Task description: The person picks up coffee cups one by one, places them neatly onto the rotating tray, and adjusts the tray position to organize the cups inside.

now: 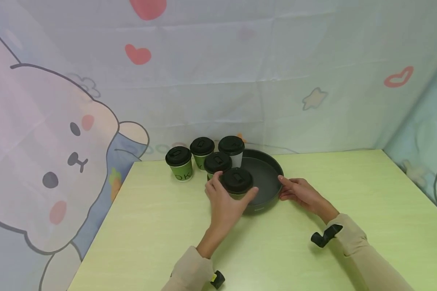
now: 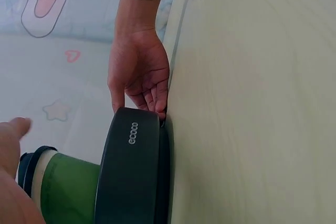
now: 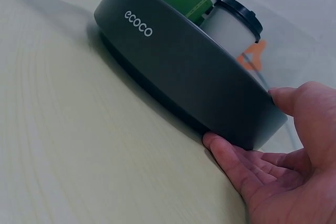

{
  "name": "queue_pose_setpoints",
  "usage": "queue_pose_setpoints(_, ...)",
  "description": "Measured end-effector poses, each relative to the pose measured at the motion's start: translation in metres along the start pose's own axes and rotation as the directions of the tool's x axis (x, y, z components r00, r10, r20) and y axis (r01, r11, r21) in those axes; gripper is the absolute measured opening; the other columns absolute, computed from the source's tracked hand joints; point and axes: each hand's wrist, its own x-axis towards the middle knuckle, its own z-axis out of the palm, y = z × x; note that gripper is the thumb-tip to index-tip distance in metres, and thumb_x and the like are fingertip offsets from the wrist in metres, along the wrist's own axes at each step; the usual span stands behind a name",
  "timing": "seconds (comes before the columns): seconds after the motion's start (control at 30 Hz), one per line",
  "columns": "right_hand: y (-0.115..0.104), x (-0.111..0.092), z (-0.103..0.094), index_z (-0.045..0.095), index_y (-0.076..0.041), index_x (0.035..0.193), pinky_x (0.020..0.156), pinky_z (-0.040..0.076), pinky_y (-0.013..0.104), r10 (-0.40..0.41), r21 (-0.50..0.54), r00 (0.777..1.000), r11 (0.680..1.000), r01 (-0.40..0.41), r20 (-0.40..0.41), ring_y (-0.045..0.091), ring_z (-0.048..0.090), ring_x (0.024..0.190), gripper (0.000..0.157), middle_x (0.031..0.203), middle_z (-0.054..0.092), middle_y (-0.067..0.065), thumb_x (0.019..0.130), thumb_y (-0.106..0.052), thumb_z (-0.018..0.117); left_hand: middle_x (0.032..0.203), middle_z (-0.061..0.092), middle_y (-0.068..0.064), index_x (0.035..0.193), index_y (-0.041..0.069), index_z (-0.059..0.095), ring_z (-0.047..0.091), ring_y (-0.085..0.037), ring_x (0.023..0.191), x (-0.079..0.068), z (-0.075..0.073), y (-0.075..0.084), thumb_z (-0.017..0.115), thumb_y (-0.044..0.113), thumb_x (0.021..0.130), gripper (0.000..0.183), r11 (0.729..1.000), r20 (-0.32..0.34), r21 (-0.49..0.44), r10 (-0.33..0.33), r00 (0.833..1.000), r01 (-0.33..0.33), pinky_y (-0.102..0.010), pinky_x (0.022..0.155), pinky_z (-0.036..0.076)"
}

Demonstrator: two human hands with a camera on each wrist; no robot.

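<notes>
A round dark tray (image 1: 264, 173), marked "ecoco" on its side, sits on the table. My right hand (image 1: 301, 194) grips its right edge, thumb at the rim (image 3: 273, 98) and fingers underneath. My left hand (image 1: 227, 202) spreads around a green paper cup (image 2: 71, 187) with a black lid (image 1: 237, 180), at the tray's left front. The left thumb (image 2: 21, 125) stands apart from that cup; contact of the other fingers is hidden. Just behind stands another black-lidded cup (image 1: 217, 162). A white cup (image 3: 228, 27) with a black lid is at the tray's far left side.
Two more green cups with black lids stand left of the tray: one cup (image 1: 182, 171) at the far left, one cup (image 1: 200, 162) near the back edge. A printed cloth (image 1: 211, 81) hangs behind the pale wooden table (image 1: 138, 234).
</notes>
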Motion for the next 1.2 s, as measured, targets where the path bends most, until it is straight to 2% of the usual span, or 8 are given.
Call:
queue_pose_setpoints(0.17,-0.003,0.000,-0.005,0.043,0.020,0.136,0.085,0.061,0.029,0.017,-0.009,1.000,1.000,-0.017,0.026,0.017,0.070,0.087,0.070,0.100,0.066,0.013,0.110,-0.045,0.050,0.133,0.037,-0.021,0.142,0.005,0.041,0.035,-0.036,0.127,0.010,-0.022,-0.013,0.063,0.057,0.097,0.072,0.999,-0.091,-0.041,0.008,0.996,-0.011,-0.053,0.105,0.041)
queue_pose_setpoints(0.27,-0.006,0.002,-0.009,0.044,0.019,0.135,0.083,0.062,0.031,0.028,-0.008,0.999,1.000,-0.027,0.016,0.017,0.071,0.085,0.074,0.100,0.068,0.013,0.110,-0.050,0.046,0.134,0.040,-0.024,0.136,0.002,0.045,0.037,-0.039,0.127,0.025,-0.038,-0.031,0.052,0.049,0.105,0.057,0.996,-0.123,-0.069,-0.060,0.991,0.052,-0.055,0.105,0.039)
queue_pose_setpoints(0.4,-0.009,0.005,-0.014,0.045,0.019,0.134,0.079,0.063,0.031,0.033,0.010,0.999,0.999,-0.033,-0.012,0.016,0.072,0.081,0.071,0.096,0.070,0.011,0.110,-0.048,0.045,0.132,0.050,-0.025,0.136,-0.005,0.051,0.048,-0.040,0.123,0.041,-0.051,-0.059,0.045,0.041,0.110,0.053,0.973,0.007,-0.063,-0.222,0.975,0.222,-0.055,0.104,0.043)
queue_pose_setpoints(0.53,-0.009,0.006,-0.019,0.044,0.020,0.134,0.081,0.062,0.031,0.043,0.030,0.999,0.999,-0.043,-0.004,0.016,0.071,0.082,0.064,0.097,0.068,0.011,0.112,-0.040,0.047,0.118,0.065,-0.023,0.134,-0.010,0.058,0.065,-0.035,0.109,0.045,-0.053,-0.077,0.046,0.039,0.110,0.055,0.935,0.244,-0.054,-0.327,0.913,0.349,-0.046,0.100,0.052)
queue_pose_setpoints(0.63,-0.010,0.005,-0.020,0.050,0.020,0.129,0.085,0.062,0.033,0.061,0.052,0.998,0.997,-0.063,0.025,0.018,0.071,0.084,0.059,0.098,0.066,0.013,0.112,-0.036,0.050,0.106,0.071,-0.023,0.124,-0.013,0.064,0.073,-0.031,0.095,0.047,-0.050,-0.082,0.048,0.035,0.111,0.052,0.910,0.343,-0.117,-0.340,0.876,0.399,-0.039,0.092,0.058)
queue_pose_setpoints(0.97,-0.014,-0.001,-0.025,0.062,0.015,0.119,0.095,0.058,0.041,0.158,0.028,0.952,0.985,-0.172,0.263,0.028,0.074,0.099,0.044,0.108,0.072,0.021,0.111,-0.027,0.052,0.097,0.072,-0.020,0.115,-0.015,0.067,0.073,-0.024,0.084,0.053,-0.046,-0.090,0.050,0.032,0.112,0.050,0.867,0.350,-0.219,-0.359,0.865,0.448,-0.033,0.081,0.062)
queue_pose_setpoints(1.07,-0.015,0.000,-0.024,0.059,0.018,0.124,0.096,0.058,0.041,0.152,0.011,0.952,0.987,-0.161,0.264,0.028,0.073,0.100,0.049,0.110,0.071,0.022,0.112,-0.029,0.052,0.100,0.071,-0.021,0.118,-0.017,0.066,0.072,-0.022,0.085,0.055,-0.047,-0.092,0.050,0.031,0.112,0.050,0.854,0.363,-0.229,-0.370,0.855,0.467,-0.033,0.083,0.062)
queue_pose_setpoints(1.2,-0.015,0.004,-0.021,0.046,0.021,0.138,0.096,0.058,0.037,0.071,0.018,0.984,0.997,-0.075,0.162,0.023,0.072,0.099,0.061,0.112,0.068,0.020,0.113,-0.034,0.048,0.104,0.071,-0.023,0.122,-0.019,0.063,0.070,-0.020,0.086,0.057,-0.046,-0.094,0.050,0.029,0.112,0.050,0.838,0.381,-0.257,-0.370,0.848,0.481,-0.033,0.084,0.062)
